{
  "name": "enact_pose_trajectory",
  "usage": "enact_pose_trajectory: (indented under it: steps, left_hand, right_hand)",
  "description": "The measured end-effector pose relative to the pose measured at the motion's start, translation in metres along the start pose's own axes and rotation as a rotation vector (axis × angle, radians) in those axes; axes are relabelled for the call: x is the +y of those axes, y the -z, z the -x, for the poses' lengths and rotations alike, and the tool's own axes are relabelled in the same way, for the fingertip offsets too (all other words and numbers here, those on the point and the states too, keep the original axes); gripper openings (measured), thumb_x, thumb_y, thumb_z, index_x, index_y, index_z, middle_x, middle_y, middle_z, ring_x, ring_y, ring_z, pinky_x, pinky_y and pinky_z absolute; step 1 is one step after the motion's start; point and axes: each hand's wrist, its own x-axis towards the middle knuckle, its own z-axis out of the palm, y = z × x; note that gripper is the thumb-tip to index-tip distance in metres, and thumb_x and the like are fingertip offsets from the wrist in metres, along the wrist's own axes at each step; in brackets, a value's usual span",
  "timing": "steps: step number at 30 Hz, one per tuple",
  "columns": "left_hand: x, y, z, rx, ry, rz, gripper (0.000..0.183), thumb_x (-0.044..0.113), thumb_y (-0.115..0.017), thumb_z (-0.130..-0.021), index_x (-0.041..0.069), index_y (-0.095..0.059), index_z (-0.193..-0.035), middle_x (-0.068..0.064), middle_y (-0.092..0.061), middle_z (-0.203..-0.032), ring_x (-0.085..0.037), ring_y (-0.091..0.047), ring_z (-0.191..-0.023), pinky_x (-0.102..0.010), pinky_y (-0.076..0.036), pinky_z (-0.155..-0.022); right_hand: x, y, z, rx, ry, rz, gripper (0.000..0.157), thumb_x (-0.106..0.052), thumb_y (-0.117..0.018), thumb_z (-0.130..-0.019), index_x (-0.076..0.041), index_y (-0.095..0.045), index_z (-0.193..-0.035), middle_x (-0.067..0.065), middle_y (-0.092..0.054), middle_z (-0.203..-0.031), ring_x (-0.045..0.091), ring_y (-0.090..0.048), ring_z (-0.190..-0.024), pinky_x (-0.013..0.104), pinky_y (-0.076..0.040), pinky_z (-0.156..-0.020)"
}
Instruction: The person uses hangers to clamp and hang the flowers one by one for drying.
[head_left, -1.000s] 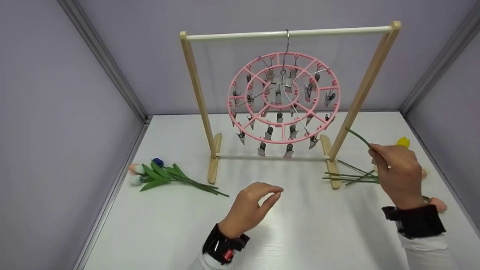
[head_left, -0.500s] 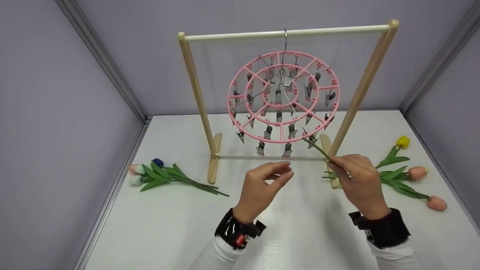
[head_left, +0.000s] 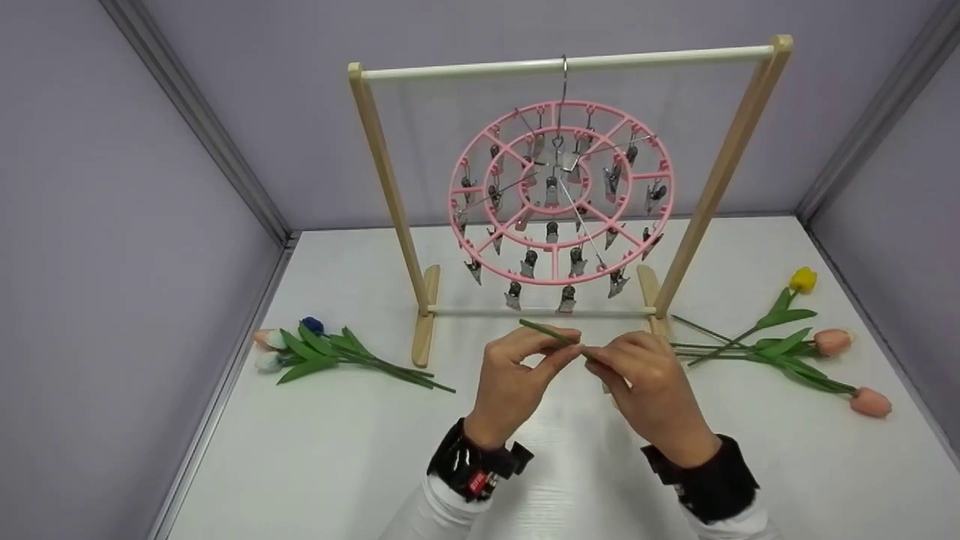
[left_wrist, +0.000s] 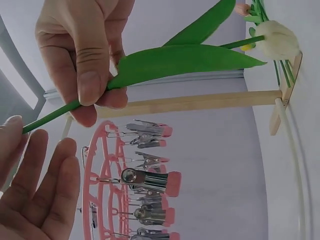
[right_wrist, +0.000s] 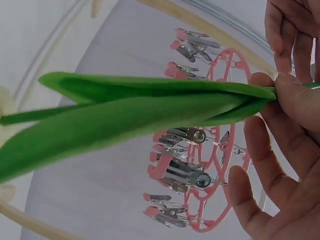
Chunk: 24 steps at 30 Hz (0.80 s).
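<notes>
Grey walls (head_left: 112, 240) close in a white counter (head_left: 337, 465), and at twelve o'clock from the hands a wooden stand (head_left: 724, 169) spans much of its far side. From the stand's top bar hangs a pink round hanger (head_left: 556, 282), facing the person at a tilt. At nine o'clock lies a bunch of flowers (head_left: 306, 367), its stems pointing inward; at three o'clock lie two pink tulips (head_left: 832, 343) and a yellow tulip (head_left: 804, 280), stems crossed. A second ago the right hand (head_left: 652, 386) was above that three o'clock group; now it is just beside the left hand (head_left: 510, 382), which sits at its nine o'clock. Between them is the white tulip (left_wrist: 280, 41), its bloom beyond the right hand and best seen from the left wrist. Right thumb and fingers pinch it just below the leaves (left_wrist: 185, 61), while left thumb and fingertips nip the stem (head_left: 534, 327) nearer its cut end, which points to about ten o'clock. Both hands now share the flower, which I read as a steadier hold or a change of grip. Smallest, the metal clips (head_left: 568, 298) dangle from the hanger, apart from the stem.
</notes>
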Motion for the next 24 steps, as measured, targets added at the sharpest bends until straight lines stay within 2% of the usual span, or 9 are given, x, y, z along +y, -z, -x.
enact_pose_trajectory:
  steps: [3, 6, 9, 14, 19, 24]
  left_hand:
    - [0.003, 0.004, 0.001, 0.025, -0.047, -0.013, 0.014, 0.010, -0.074, -0.090, 0.005, -0.077, -0.102, -0.002, -0.074, -0.094, -0.010, -0.069, -0.083, -0.028, -0.056, -0.072]
    - [0.008, 0.008, 0.000, 0.055, -0.079, -0.031, 0.011, 0.007, -0.075, -0.088, 0.004, -0.076, -0.099, -0.004, -0.073, -0.091, -0.011, -0.069, -0.081, -0.028, -0.057, -0.071]
    - [0.012, 0.011, -0.001, 0.082, -0.090, -0.038, 0.008, 0.006, -0.076, -0.087, 0.005, -0.075, -0.095, -0.004, -0.072, -0.089, -0.011, -0.068, -0.079, -0.029, -0.056, -0.069]
    - [0.015, 0.014, -0.001, 0.110, -0.089, -0.043, 0.008, 0.006, -0.077, -0.086, 0.007, -0.073, -0.093, -0.003, -0.072, -0.087, -0.011, -0.068, -0.077, -0.029, -0.056, -0.068]
    - [0.017, 0.014, 0.000, 0.128, -0.053, -0.025, 0.009, 0.005, -0.078, -0.085, 0.007, -0.072, -0.092, -0.004, -0.072, -0.086, -0.013, -0.068, -0.075, -0.031, -0.056, -0.067]
    - [0.019, 0.014, 0.000, 0.136, 0.038, 0.017, 0.009, 0.007, -0.078, -0.086, 0.007, -0.071, -0.092, -0.004, -0.070, -0.085, -0.015, -0.067, -0.074, -0.032, -0.055, -0.067]
  right_hand:
    - [-0.007, -0.005, 0.002, 0.004, -0.031, -0.054, 0.033, 0.004, -0.082, -0.075, -0.007, -0.077, -0.106, -0.001, -0.070, -0.083, 0.020, -0.062, -0.084, 0.031, -0.045, -0.079]
    - [-0.013, -0.010, 0.007, 0.012, -0.117, -0.122, 0.037, 0.005, -0.082, -0.076, -0.008, -0.076, -0.109, -0.001, -0.071, -0.092, 0.020, -0.064, -0.089, 0.029, -0.046, -0.084]
    - [-0.019, -0.016, 0.014, 0.004, -0.202, -0.168, 0.041, 0.004, -0.082, -0.076, -0.009, -0.074, -0.114, -0.001, -0.071, -0.100, 0.019, -0.064, -0.094, 0.025, -0.046, -0.085]
    - [-0.028, -0.024, 0.022, 0.033, -0.244, -0.187, 0.044, 0.003, -0.082, -0.078, -0.010, -0.071, -0.118, 0.000, -0.069, -0.104, 0.015, -0.063, -0.094, 0.020, -0.048, -0.080]
    - [-0.031, -0.028, 0.022, 0.100, -0.242, -0.209, 0.038, 0.007, -0.080, -0.078, -0.009, -0.071, -0.112, 0.002, -0.068, -0.104, 0.016, -0.064, -0.095, 0.019, -0.049, -0.081]
    - [-0.030, -0.029, 0.020, 0.106, -0.208, -0.222, 0.039, 0.011, -0.075, -0.080, -0.009, -0.071, -0.114, 0.003, -0.068, -0.106, 0.019, -0.064, -0.097, 0.021, -0.050, -0.084]
